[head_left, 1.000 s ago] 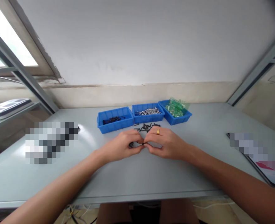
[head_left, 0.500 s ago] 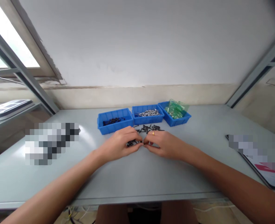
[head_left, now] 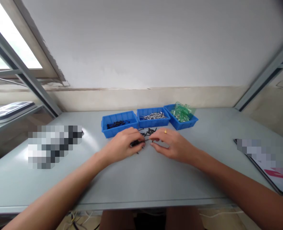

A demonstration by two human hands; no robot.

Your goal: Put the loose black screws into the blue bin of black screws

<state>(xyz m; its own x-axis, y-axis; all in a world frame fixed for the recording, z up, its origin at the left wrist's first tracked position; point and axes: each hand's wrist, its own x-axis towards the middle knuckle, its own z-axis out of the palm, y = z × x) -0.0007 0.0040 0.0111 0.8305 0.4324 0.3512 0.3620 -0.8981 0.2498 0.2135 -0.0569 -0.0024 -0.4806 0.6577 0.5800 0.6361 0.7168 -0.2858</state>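
Observation:
My left hand (head_left: 125,144) is curled round a bunch of black screws (head_left: 134,143) above the grey table. One thin screw (head_left: 147,140) sticks out from its fingertips toward my right hand. Facing it, my right hand (head_left: 172,142) has thumb and index finger apart, with the index fingertip at or beside that screw's end; whether they touch I cannot tell. A ring (head_left: 165,131) is on one of its fingers. Behind both hands, loose black screws (head_left: 150,131) lie on the table, partly hidden by the right hand.
Three blue bins stand at the back: a left bin (head_left: 120,130) with black screws, a middle bin (head_left: 153,123) with silver, nail-like pieces, and a right bin (head_left: 184,125) with green plastic packets (head_left: 181,111). Blurred-out items lie at far left and right on the table (head_left: 141,185).
My right thumb and index finger have parted from their pinch, and the hand has shifted slightly right and up. The left hand keeps its screws, with one now projecting between the hands.

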